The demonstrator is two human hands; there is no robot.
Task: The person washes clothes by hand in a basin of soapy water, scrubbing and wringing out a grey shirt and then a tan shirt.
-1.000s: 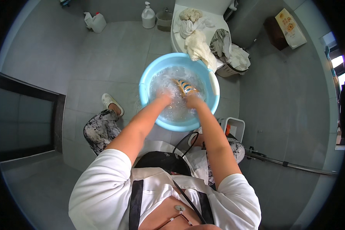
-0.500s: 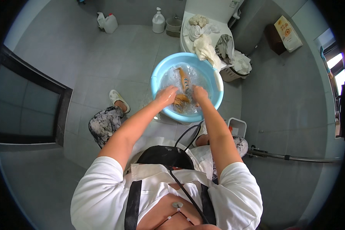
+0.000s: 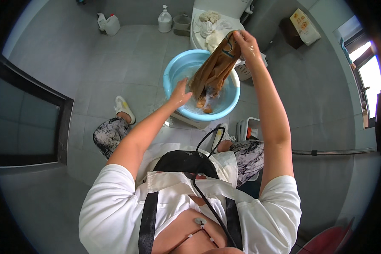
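Observation:
My right hand (image 3: 249, 47) is raised above the far right of a light blue basin (image 3: 168, 75), pinching the top end of a wet brown cloth garment (image 3: 216, 65) with a dark blue pattern. The garment hangs down at a slant, its lower part bunched in the sudsy water. Over the basin's left side, my left hand (image 3: 180, 95) has its thumb and fingers apart, close to the garment's left edge. Whether its fingertips touch the cloth is hard to see.
Behind the basin is a white toilet (image 3: 194, 38) with cream and white cloths (image 3: 208, 28) on its lid. A pump bottle (image 3: 164, 20), a grey bucket (image 3: 182, 24) and jugs (image 3: 112, 25) line the back wall. Beside my right foot sits a white basket (image 3: 253, 123).
My right hand has risen out of the water to the far right, lifting one end of the brown garment. My left hand has shifted slightly left and up.

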